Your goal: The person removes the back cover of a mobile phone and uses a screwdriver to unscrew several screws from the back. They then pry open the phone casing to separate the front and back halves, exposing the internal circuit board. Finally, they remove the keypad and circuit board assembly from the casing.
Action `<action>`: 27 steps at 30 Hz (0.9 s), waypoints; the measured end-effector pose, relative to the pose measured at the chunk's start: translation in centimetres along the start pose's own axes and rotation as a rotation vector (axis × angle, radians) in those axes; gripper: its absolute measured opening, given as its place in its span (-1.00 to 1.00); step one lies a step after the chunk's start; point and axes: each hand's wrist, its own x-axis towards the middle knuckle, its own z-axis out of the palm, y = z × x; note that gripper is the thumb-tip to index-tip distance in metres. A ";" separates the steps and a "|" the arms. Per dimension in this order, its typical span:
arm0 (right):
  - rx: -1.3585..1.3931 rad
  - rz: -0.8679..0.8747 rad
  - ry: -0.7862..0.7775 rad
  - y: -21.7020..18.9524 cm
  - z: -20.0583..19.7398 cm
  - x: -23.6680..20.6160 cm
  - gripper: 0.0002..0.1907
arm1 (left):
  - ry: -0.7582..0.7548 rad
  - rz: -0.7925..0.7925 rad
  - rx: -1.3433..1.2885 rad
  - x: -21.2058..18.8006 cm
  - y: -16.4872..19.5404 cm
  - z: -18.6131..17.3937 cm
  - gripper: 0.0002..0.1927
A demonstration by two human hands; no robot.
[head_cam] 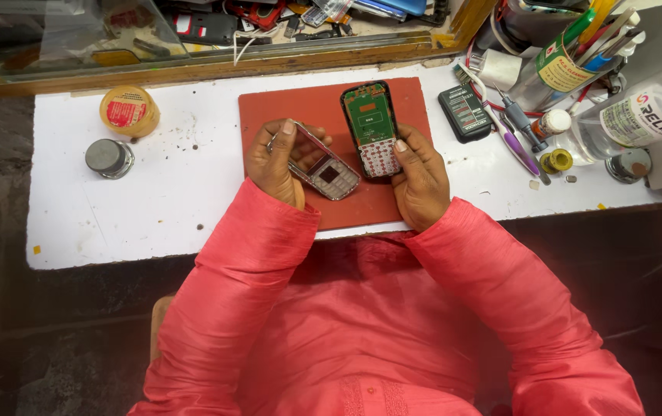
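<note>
Red mat (pixel 300 108): keep both parts over it
Left hand (pixel 273 162): pinching silver phone front cover (pixel 323 171)
Right hand (pixel 421 181): gripping opened phone body, green circuit board (pixel 371 127); hold by edges, I'd say

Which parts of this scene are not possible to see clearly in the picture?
- Head view: the palm side of the left hand is hidden behind the phone cover it holds.
- The lower end of the opened phone is covered by the right hand.
- The tools in the cup are cut off by the top edge.
- The items behind the glass pane are blurred by reflections.
</note>
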 end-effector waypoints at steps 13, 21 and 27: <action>-0.015 -0.019 -0.012 -0.3 -0.6 0.1 -0.65 | 0.217 0.201 0.161 -1.2 3.8 -2.3 -0.80; -0.010 0.016 -0.021 -0.4 -0.5 0.3 -0.64 | 0.391 0.396 0.260 -3.8 16.0 -12.5 -0.66; -0.143 0.086 0.009 -0.7 -0.4 1.0 -0.61 | 0.357 0.396 0.288 -4.7 16.3 -12.6 -0.78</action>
